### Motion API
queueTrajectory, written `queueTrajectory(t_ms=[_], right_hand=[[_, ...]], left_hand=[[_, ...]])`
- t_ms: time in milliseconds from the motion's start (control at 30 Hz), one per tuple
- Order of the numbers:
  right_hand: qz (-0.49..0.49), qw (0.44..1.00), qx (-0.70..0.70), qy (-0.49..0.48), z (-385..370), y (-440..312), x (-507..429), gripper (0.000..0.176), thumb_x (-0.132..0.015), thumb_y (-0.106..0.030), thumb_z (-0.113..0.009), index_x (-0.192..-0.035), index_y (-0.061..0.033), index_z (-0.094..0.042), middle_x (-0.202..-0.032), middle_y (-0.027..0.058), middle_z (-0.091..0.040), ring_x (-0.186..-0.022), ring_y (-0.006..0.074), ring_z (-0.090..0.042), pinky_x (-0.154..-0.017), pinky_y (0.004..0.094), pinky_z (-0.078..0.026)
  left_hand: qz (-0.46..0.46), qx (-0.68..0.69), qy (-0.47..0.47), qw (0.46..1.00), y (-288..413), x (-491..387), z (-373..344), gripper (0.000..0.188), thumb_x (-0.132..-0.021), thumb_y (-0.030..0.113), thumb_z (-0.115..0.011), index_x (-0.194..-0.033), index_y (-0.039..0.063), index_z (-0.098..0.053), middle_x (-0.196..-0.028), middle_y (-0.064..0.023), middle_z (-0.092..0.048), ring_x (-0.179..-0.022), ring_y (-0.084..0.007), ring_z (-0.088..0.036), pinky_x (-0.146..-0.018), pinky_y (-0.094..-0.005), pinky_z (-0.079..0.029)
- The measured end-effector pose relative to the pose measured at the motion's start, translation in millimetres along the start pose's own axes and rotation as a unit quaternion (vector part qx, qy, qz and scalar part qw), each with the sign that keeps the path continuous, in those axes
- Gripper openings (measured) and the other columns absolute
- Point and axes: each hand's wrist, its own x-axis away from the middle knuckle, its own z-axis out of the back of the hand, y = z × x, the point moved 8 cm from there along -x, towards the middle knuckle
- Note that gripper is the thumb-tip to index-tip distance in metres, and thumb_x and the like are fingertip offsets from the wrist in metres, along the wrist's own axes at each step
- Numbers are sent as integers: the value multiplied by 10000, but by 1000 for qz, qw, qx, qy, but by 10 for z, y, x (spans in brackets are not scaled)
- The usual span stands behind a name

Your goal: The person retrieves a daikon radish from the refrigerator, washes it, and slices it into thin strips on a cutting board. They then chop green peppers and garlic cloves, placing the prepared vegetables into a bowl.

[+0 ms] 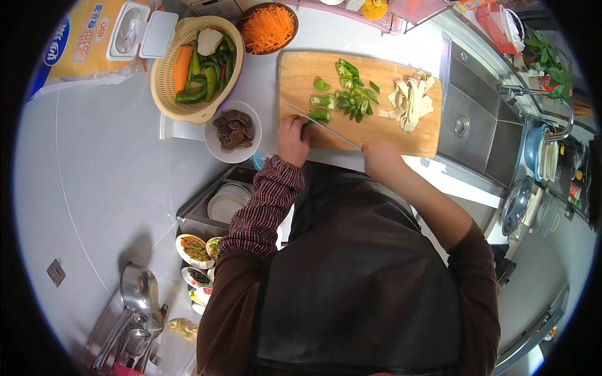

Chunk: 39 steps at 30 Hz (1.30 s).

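Note:
On the wooden cutting board [362,136], my right hand [380,159] grips a kitchen knife [335,134], seen nearly edge-on. Its blade slants up and left to beside my left hand [293,137]. The fingers of my left hand are bent over a green pepper [306,124], mostly hidden under them. Just across the blade lies a cut pepper piece [320,114]. Slanted slices of green pepper [358,99] are heaped mid-board, with larger chunks [322,101] left of them. Pale flat strips [412,103], perhaps tofu skin, form a pile at the board's right.
Beyond the board's left side are a bowl of shredded carrot [268,29], a colander [162,84] with peppers and carrot, and a white bowl [211,143] of dark meat slices. A steel sink [470,105] adjoins the right. Plated dishes [194,249] stand lower left.

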Motion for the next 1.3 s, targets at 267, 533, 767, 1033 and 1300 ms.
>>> queueTrajectory(t_ms=[267, 533, 767, 1033, 1300], right_hand=[[-6, 997, -61, 55, -107, 214, -20, 147, -763, -41, -535, -810, -8, -670, -766, 234, -647, -754, 411, -636, -702, 486, -515], [-2, 1000, 19, -7, -116, 70, -13, 142, -746, -43, -546, -784, -5, -677, -781, 225, -658, -767, 400, -648, -699, 469, -529], [-9, 999, -41, 14, -101, 167, 28, 139, -737, -34, -552, -789, 0, -676, -798, 237, -655, -784, 409, -645, -726, 481, -523], [-8, 999, -4, -53, -407, 125, -106, 143, -781, -75, -558, -782, 7, -674, -765, 247, -647, -757, 425, -633, -731, 486, -513], [-109, 975, -189, 42, -2, 516, 395, 268, -830, -213, -651, -837, 55, -634, -759, 276, -610, -762, 447, -599, -702, 484, -472]], left_hand=[[-14, -80, -68, 994, 203, 154, 40, 242, -728, -64, -570, -928, 41, -657, -954, -130, -580, -917, -345, -552, -810, -419, -468], [-64, -22, -104, 992, -92, 112, -97, 249, -706, -51, -556, -930, 13, -646, -1008, -129, -596, -964, -342, -547, -851, -423, -471], [-94, -70, -82, 990, 75, 139, 58, 181, -691, -43, -564, -842, 11, -647, -951, -118, -605, -902, -326, -565, -785, -415, -490], [-74, -28, -89, 993, -90, 98, 7, 160, -680, -60, -571, -811, 20, -614, -883, -105, -607, -867, -325, -564, -740, -390, -490], [-59, -27, 35, 997, -57, -446, 70, 224, -758, -29, -588, -977, 18, -601, -1030, -167, -568, -902, -335, -575, -765, -387, -493]])
